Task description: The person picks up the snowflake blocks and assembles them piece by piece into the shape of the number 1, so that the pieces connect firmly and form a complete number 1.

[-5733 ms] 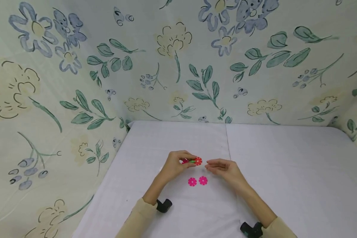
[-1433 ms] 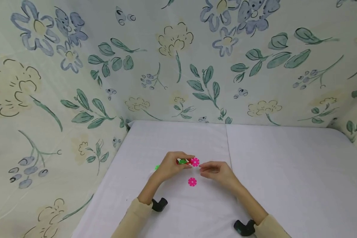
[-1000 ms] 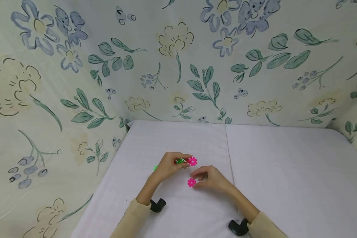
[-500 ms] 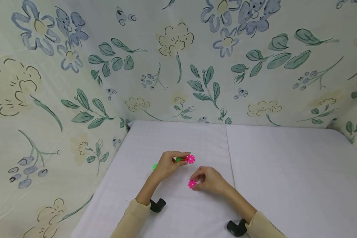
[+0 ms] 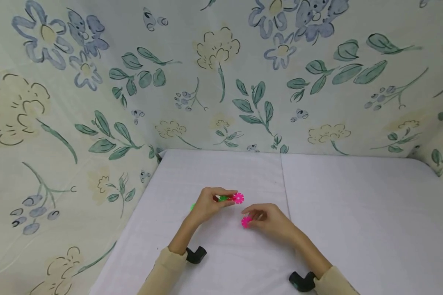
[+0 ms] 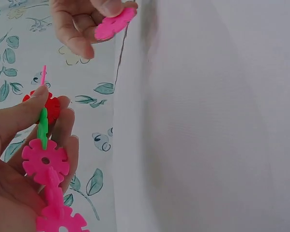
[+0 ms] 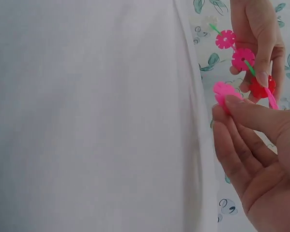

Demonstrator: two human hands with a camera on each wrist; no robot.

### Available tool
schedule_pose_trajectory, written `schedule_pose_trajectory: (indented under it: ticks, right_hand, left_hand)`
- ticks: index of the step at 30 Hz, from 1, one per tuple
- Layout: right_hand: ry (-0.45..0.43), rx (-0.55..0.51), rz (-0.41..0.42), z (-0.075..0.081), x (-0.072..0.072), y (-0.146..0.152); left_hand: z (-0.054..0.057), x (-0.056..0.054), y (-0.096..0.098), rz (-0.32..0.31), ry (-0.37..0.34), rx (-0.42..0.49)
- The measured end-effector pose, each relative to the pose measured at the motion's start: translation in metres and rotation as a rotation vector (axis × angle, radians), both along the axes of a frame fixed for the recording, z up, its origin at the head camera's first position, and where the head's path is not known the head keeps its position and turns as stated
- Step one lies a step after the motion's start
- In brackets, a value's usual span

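My left hand [image 5: 206, 207] grips a chain of slotted, flower-shaped plastic discs [image 6: 45, 162] between thumb and fingers. In the left wrist view the chain runs down across the palm, with pink, green and red discs slotted into one another at angles. A pink disc [image 5: 238, 198] forms its end nearest my right hand; a green disc [image 5: 192, 207] peeks out behind the left wrist. My right hand [image 5: 273, 219] pinches one loose pink disc [image 7: 224, 92] by its edge, thumb against fingers. That loose disc is apart from the chain, a little nearer to me and to its right.
Both hands are over a table covered in white cloth [image 5: 339, 213], which has a crease running front to back. Fabric printed with flowers [image 5: 221, 90] hangs behind and at the left. Black wrist-worn devices [image 5: 196, 255] sit below both wrists.
Two pink discs lay on the table at first. One now ends the chain in my left hand. My right hand has picked up the other, raising it slightly toward the right.
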State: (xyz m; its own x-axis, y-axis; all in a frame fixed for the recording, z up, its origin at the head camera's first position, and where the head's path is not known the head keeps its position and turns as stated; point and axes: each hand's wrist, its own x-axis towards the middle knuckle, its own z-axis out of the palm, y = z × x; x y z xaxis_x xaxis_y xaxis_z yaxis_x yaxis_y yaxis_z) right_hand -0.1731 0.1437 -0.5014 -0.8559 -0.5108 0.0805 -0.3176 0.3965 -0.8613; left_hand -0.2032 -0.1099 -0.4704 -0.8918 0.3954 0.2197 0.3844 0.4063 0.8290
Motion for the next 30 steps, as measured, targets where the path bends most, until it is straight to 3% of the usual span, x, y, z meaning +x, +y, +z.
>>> schedule_pose_trajectory:
  ticks: [7, 14, 21, 30]
  right_hand:
    - [0.024, -0.196, -0.187, 0.005, -0.004, 0.014]
    - [0.046, -0.348, -0.266, 0.011, -0.004, 0.016]
    - [0.066, -0.357, -0.264, 0.012, -0.003, 0.014]
    - [0.192, -0.253, -0.346, 0.012, -0.004, 0.013]
  left_hand:
    - [0.006, 0.004, 0.005, -0.011, -0.044, 0.003]
    - [0.007, 0.004, 0.008, -0.033, -0.054, -0.022]
    - [0.006, 0.005, 0.011, -0.041, -0.066, -0.037]
    - [0.009, 0.003, 0.012, -0.032, -0.047, -0.055]
